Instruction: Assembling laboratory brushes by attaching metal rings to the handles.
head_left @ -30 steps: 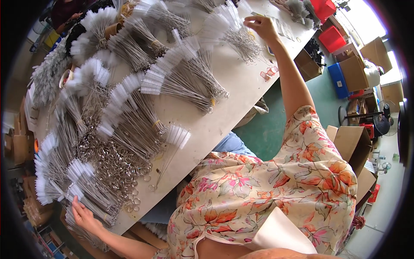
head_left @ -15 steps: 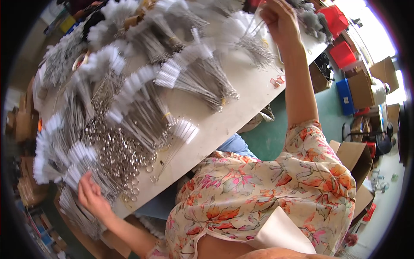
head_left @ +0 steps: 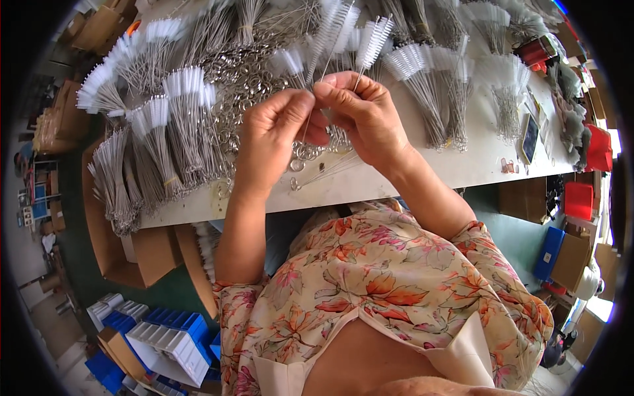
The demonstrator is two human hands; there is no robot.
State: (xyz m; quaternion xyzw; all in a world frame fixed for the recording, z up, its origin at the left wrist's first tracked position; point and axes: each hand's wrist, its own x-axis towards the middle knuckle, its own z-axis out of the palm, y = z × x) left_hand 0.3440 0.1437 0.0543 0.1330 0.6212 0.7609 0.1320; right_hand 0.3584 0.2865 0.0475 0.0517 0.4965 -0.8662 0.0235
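Observation:
Both hands meet over the table's near half, fingertips nearly touching. My right hand is closed in a pinch around the thin wire stems of straw brushes, whose white bristle heads point up and away. One brush rises above its knuckles, and another brush leans between the two hands. My left hand is closed too, thumb pressed to forefinger beside the stems. What its fingertips pinch is hidden. Behind and below the hands lies a heap of small metal rings. Several loose wire stems lie near the table edge.
Tied bundles of brushes crowd the white table on the left, with more bundles on the right. A phone-like dark slab lies at the right. Below left stand an open carton and blue and grey bins.
My view has turned. My right hand has come in from the far right, and my left from the brush bundles at the left; both now meet in the middle.

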